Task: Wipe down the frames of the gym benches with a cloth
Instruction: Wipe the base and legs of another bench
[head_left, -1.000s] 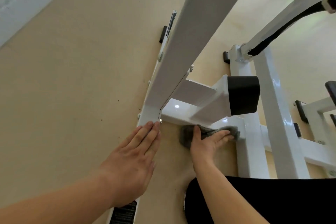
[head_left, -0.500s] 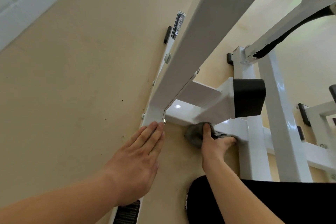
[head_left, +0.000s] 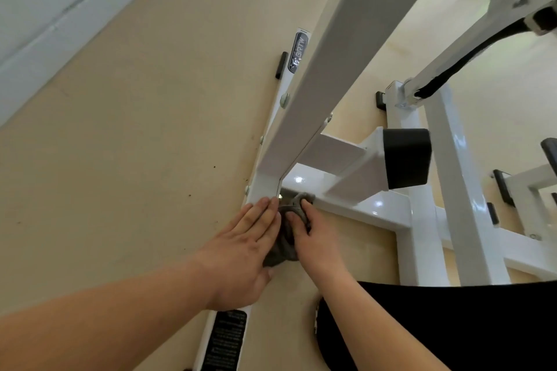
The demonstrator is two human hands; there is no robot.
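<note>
**Left hand.** The left hand [head_left: 244,253] lies flat, palm down, on the white painted steel base rail [head_left: 261,187] of the gym bench frame. Its fingers [head_left: 259,217] are straight and pressed together, holding nothing. The fingertips end at the foot of the wide white diagonal beam [head_left: 331,54], which rises up and away from them.

**Right hand.** The right hand [head_left: 315,238] is just beside the left, and its curled fingers grip the crumpled grey cloth [head_left: 281,250]. The thumb [head_left: 306,206] lies along the outer edge of the cloth.

**Cloth.** The cloth sits between the two hands, touching both. Its upper fold [head_left: 303,198] lies just beyond the right fingertips, in the corner where the glossy white cross member [head_left: 370,208] meets the base rail. A small bolt head [head_left: 280,196] shows between the left fingertips and this fold. The lower end of the cloth hangs down beside the left palm, over the beige floor [head_left: 135,144].

**Surroundings.**
- A black rubber end cap [head_left: 407,156] closes a short white tube, beyond and to the right of the right fingers.
- A grey oval badge [head_left: 298,53] is on the base rail, well beyond the left fingertips.
- A black printed label [head_left: 224,340] is on the same rail, behind the left wrist.
- A black trouser leg [head_left: 452,325] fills the area under the right forearm.
</note>
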